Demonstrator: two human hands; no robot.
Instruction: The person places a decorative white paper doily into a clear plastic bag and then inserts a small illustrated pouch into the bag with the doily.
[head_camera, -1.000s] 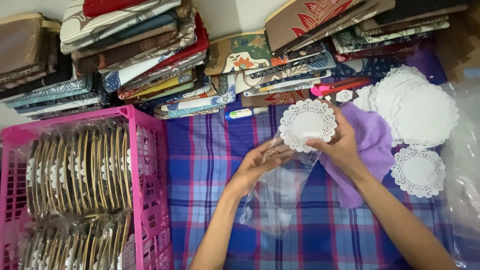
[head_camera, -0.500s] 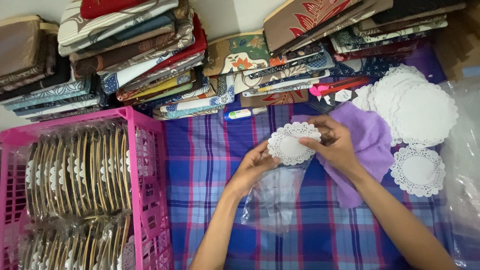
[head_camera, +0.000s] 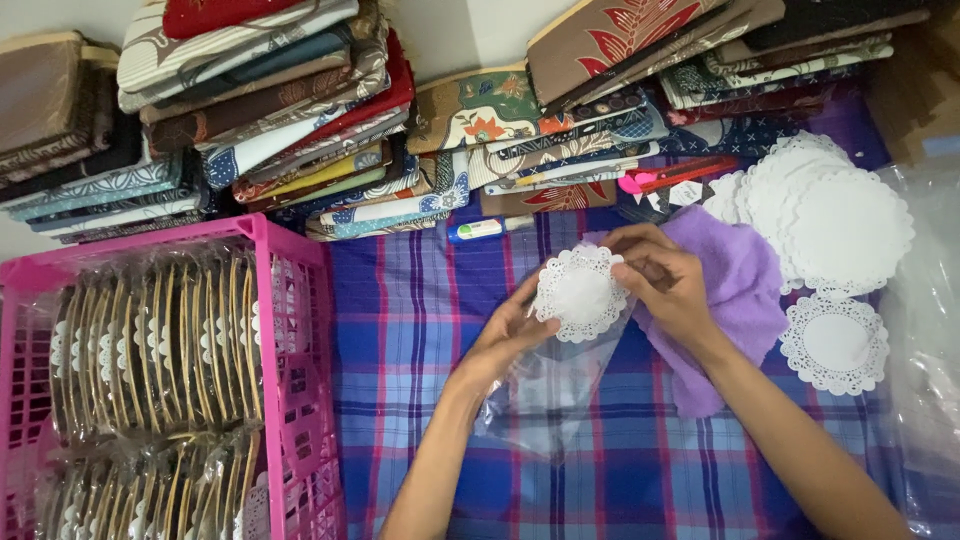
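A clear plastic bag (head_camera: 548, 385) is held at its mouth by the left hand (head_camera: 505, 340), whose fingers are pinched on its edge above the checked cloth (head_camera: 420, 330). A white paper doily (head_camera: 580, 292) is gripped at the bag's mouth by the closed fingers of the right hand (head_camera: 668, 285). A purple cloth (head_camera: 745, 280) lies under that hand, and folded fabrics (head_camera: 300, 120) are stacked beyond.

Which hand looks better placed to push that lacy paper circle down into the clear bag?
Probably the right hand: its fingertips pinch the doily at the bag's mouth, while the left hand holds the clear bag open.
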